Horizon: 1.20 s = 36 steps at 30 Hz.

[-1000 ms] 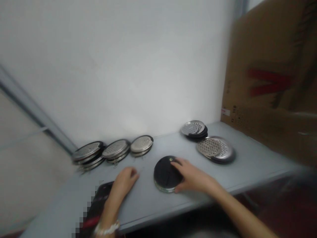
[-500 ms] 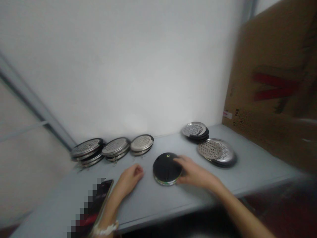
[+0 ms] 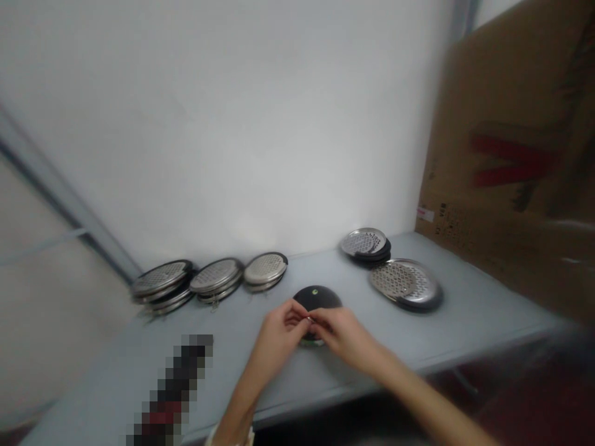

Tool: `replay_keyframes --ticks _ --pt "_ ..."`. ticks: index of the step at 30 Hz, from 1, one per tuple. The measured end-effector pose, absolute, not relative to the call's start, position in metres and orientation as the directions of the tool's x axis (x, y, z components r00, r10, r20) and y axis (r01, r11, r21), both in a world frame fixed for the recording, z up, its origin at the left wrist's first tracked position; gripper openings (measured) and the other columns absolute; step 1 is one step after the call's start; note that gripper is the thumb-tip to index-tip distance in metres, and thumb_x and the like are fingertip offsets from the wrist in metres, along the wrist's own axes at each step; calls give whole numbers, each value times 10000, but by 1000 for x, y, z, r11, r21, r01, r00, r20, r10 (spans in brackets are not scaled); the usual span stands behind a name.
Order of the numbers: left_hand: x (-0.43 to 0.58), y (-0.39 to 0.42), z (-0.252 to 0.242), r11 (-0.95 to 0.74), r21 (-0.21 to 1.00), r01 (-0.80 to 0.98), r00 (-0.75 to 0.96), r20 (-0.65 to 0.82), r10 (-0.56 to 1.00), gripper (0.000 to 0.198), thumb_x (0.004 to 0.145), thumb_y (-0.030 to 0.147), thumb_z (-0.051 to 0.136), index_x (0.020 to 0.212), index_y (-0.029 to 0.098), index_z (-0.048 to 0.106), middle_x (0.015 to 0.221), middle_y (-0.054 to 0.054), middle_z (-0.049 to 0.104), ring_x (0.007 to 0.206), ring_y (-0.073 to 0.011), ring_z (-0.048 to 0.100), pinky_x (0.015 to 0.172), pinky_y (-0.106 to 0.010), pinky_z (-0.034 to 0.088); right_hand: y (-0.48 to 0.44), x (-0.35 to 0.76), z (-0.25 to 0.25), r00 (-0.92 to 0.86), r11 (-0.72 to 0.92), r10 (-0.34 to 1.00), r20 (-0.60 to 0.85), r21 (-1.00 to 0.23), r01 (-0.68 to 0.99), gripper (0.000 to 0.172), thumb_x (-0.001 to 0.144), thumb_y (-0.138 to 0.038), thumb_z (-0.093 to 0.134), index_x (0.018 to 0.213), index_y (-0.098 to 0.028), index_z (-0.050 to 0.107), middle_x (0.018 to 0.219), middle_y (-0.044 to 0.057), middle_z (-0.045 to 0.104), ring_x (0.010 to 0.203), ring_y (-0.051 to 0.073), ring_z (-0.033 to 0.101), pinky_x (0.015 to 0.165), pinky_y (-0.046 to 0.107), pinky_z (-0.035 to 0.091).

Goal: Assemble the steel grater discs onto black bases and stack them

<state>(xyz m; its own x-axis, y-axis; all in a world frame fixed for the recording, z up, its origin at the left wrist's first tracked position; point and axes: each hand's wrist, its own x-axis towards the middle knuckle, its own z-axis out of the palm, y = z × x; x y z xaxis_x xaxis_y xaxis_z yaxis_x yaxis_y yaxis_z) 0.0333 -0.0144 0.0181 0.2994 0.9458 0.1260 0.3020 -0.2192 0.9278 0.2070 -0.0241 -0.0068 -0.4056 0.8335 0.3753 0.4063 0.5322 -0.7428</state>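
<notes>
A round black disc (image 3: 318,297) with a small yellow-green mark near its far edge lies on the table, its near part covered by my fingers. Above it, my left hand (image 3: 284,325) and my right hand (image 3: 335,328) meet fingertip to fingertip, both closed in a pinch. Between them glints a small shiny piece (image 3: 309,319), too small and blurred to name. To the right of my hands lies a stack of round metal graters (image 3: 409,282) with dark edges.
Three stacks of round graters, a left one (image 3: 162,279), a middle one (image 3: 216,275) and a smaller one (image 3: 266,269), line the wall. Another stack (image 3: 365,241) stands at the back right. A large cardboard box (image 3: 502,204) borders the right side. A pixelated dark object (image 3: 181,378) lies front left.
My right hand has left the disc's right edge and moved left over it. My left hand has moved right, and both now pinch together above the disc.
</notes>
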Motion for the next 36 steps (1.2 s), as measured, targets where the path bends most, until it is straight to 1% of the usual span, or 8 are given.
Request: replay_keyframes --ticks 4,6,8,11,15,22,31,36 --pt "19 -5 16 -309 762 569 336 127 933 186 873 362 605 864 189 675 845 -69 758 792 -235 708 763 -336 557 -21 216 -7 -407 521 844 350 -716 464 247 1009 -226 490 908 -177 711 836 59 761 759 192 703 687 250 462" --pt "3 3 8 -329 578 747 281 173 944 195 901 281 546 953 186 708 1002 -104 769 950 -273 705 902 -387 534 -20 220 -6 -394 508 852 346 -730 457 287 1030 -245 444 910 -180 696 830 58 756 757 188 707 700 252 478" --pt "-14 10 -5 -300 408 862 225 222 949 329 906 173 483 1156 169 697 1257 -140 707 1216 -303 615 1091 -435 431 -19 222 -5 -377 497 859 346 -740 454 316 1044 -265 411 899 -181 679 808 55 745 741 183 704 701 255 489" --pt "-34 18 -20 -266 281 922 238 128 963 455 880 55 412 1249 129 667 1397 -168 621 1331 -295 536 1152 -423 366 -19 221 -4 -363 496 861 356 -744 447 320 1045 -273 410 873 -181 664 780 46 728 716 175 693 691 255 493" --pt "-40 21 -20 -255 277 926 247 62 967 317 881 90 478 1097 163 699 1184 -139 698 1122 -271 631 1035 -374 433 -20 219 -4 -352 490 863 361 -767 414 240 1018 -249 463 939 -184 680 804 40 737 732 171 698 689 254 501" --pt "-48 28 -18 -189 333 924 190 28 981 105 836 133 586 875 176 673 953 -99 709 913 -253 641 856 -334 444 -20 218 -5 -307 417 896 320 -846 334 174 982 -246 526 942 -179 682 815 51 761 737 179 721 671 262 530" --pt "-63 31 -21 -202 447 872 246 -44 968 179 772 147 578 908 185 687 879 -37 727 840 -203 656 746 -259 448 -19 217 -4 -284 363 914 288 -894 261 148 966 -268 543 901 -190 651 816 41 754 754 179 724 679 284 563" --pt "-61 30 -17 -195 465 864 243 -46 969 131 767 200 565 806 190 690 779 -31 714 761 -205 636 693 -264 423 -21 217 -4 -306 364 909 282 -896 256 127 972 -264 527 901 -199 610 802 31 742 738 170 714 676 278 557"
